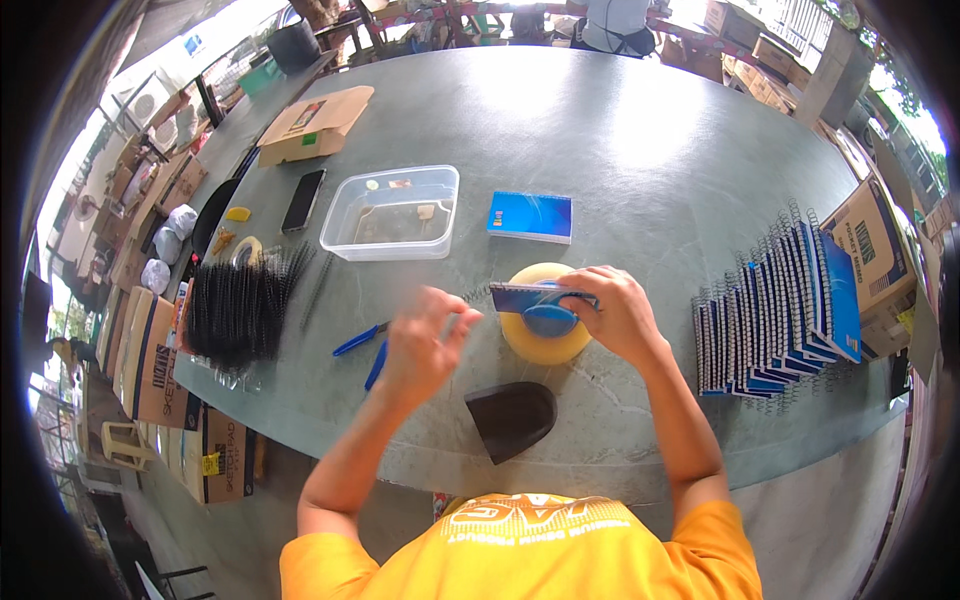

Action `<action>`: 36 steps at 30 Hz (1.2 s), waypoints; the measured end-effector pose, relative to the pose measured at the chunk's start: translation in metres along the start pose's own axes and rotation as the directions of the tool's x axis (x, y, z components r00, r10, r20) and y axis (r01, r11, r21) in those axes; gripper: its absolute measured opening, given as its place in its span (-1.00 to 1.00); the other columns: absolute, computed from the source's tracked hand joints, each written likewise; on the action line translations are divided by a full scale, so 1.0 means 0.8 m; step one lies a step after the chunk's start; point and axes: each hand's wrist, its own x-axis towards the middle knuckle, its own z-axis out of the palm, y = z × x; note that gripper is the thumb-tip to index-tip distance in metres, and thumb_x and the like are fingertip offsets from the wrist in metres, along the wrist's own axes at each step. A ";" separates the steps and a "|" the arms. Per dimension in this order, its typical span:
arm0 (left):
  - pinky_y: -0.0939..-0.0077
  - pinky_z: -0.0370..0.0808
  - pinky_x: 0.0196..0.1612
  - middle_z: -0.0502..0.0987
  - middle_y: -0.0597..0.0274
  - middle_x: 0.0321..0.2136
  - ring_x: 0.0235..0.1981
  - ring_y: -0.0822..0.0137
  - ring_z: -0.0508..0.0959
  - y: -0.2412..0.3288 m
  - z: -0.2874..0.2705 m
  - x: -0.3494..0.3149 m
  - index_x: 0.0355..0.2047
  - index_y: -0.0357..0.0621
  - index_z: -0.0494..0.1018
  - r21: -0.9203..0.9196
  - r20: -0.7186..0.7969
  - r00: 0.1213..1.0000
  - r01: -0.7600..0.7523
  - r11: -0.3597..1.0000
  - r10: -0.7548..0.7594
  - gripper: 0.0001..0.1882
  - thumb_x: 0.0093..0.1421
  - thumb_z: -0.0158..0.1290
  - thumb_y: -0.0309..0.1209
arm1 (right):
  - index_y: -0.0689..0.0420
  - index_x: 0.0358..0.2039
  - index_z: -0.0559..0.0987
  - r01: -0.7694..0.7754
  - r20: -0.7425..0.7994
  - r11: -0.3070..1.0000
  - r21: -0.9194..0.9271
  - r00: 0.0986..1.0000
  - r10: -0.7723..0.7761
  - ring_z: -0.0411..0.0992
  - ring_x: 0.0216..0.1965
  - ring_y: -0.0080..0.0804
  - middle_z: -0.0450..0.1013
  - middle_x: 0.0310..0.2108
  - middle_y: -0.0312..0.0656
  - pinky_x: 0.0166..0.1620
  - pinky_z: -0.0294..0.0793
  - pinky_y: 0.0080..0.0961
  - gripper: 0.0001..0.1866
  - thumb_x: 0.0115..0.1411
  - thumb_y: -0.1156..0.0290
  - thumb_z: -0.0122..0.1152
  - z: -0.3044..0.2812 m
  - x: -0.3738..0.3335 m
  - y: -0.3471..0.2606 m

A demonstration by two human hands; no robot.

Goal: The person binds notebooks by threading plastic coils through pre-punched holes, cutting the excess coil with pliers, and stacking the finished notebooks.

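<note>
My right hand (622, 308) grips a small blue notebook (517, 297), held nearly edge-on. A thin wire coil (477, 293) sticks out past the notebook's left end. Close to that coil end is my left hand (425, 340), smeared by motion; whether its fingers touch the wire I cannot tell. Beneath the notebook lies a wide yellow ring, like a tape roll (545, 350), with a blue round piece (550, 322) at its middle. Blue-handled pliers (357, 342) lie partly behind my left hand. Nearer to me rests a dark block with one rounded end (512, 420).
Another blue notebook (530, 217) lies beyond the ring, beside a clear plastic tub (440, 235). Many black coils (240, 315) are heaped at left, near a phone (303, 200) and an open carton (315, 130). Coil-bound notebooks (835, 290) stand at right against a cardboard box (875, 250).
</note>
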 end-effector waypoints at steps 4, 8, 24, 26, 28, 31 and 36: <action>0.24 0.40 -0.07 0.44 0.05 -0.19 -0.13 0.03 0.42 -0.070 -0.047 -0.035 -0.08 -0.17 0.40 0.236 0.392 0.897 0.115 0.965 -0.203 -0.45 -0.09 0.28 -0.28 | 0.18 -0.13 0.50 0.179 -0.044 0.943 -0.281 0.979 -0.199 0.47 -0.20 -0.16 0.51 -0.26 -0.06 -0.09 0.39 -0.32 -0.66 0.02 0.53 0.16 0.036 0.017 -0.023; 0.22 0.36 0.01 0.36 -0.02 -0.10 -0.06 0.02 0.35 -0.134 -0.066 -0.080 0.08 -0.18 0.27 0.374 0.366 0.837 0.268 0.888 -0.407 -0.24 -0.17 0.28 -0.27 | 0.17 -0.22 0.47 0.190 -0.046 0.957 -0.221 0.978 -0.205 0.47 -0.24 -0.16 0.50 -0.33 -0.10 -0.16 0.37 -0.28 -0.79 0.10 0.46 0.09 0.058 0.038 -0.039; 0.08 0.37 -0.13 0.45 -0.07 -0.26 -0.23 -0.06 0.46 0.013 -0.046 0.015 -0.06 -0.19 0.31 0.151 0.294 0.944 0.111 0.982 -0.152 -0.58 0.04 -0.07 -0.36 | 0.13 -0.45 0.57 0.179 -0.230 0.966 -0.188 0.948 -0.220 0.48 -0.36 -0.22 0.53 -0.48 -0.17 -0.19 0.35 -0.32 -0.81 0.08 0.27 0.20 0.076 0.039 -0.032; 0.09 0.37 -0.13 0.45 -0.05 -0.27 -0.22 -0.02 0.47 0.018 -0.046 0.022 -0.02 -0.18 0.31 0.266 0.334 0.924 0.098 0.959 -0.187 -0.54 0.04 -0.09 -0.30 | 0.13 -0.45 0.59 0.173 -0.232 0.965 -0.198 0.948 -0.218 0.50 -0.35 -0.24 0.55 -0.46 -0.18 -0.20 0.39 -0.34 -0.83 0.02 0.30 0.26 0.077 0.038 -0.034; 0.10 0.37 -0.14 0.45 -0.03 -0.27 -0.22 0.01 0.47 0.021 -0.048 0.026 0.00 -0.18 0.32 0.352 0.358 0.912 0.067 0.934 -0.201 -0.51 0.04 -0.09 -0.27 | 0.13 -0.45 0.60 0.161 -0.234 0.966 -0.202 0.950 -0.207 0.52 -0.34 -0.25 0.56 -0.45 -0.19 -0.21 0.41 -0.35 -0.83 -0.01 0.32 0.30 0.076 0.038 -0.034; 0.13 0.37 -0.15 0.46 -0.02 -0.28 -0.22 0.05 0.46 0.027 -0.055 0.030 0.01 -0.18 0.33 0.433 0.371 0.908 0.014 0.901 -0.193 -0.50 0.04 -0.09 -0.26 | 0.13 -0.46 0.60 0.139 -0.229 0.968 -0.207 0.955 -0.186 0.52 -0.35 -0.25 0.56 -0.46 -0.20 -0.21 0.42 -0.35 -0.83 -0.04 0.33 0.31 0.075 0.039 -0.034; 0.17 0.37 -0.18 0.46 0.00 -0.33 -0.26 0.07 0.47 0.032 -0.054 0.037 -0.04 -0.18 0.37 0.474 0.391 0.906 -0.046 0.879 -0.163 -0.55 0.02 -0.02 -0.33 | 0.11 -0.45 0.59 0.163 -0.247 0.954 -0.252 0.942 -0.226 0.52 -0.36 -0.25 0.55 -0.47 -0.20 -0.22 0.44 -0.36 -0.83 -0.09 0.37 0.33 0.078 0.037 -0.034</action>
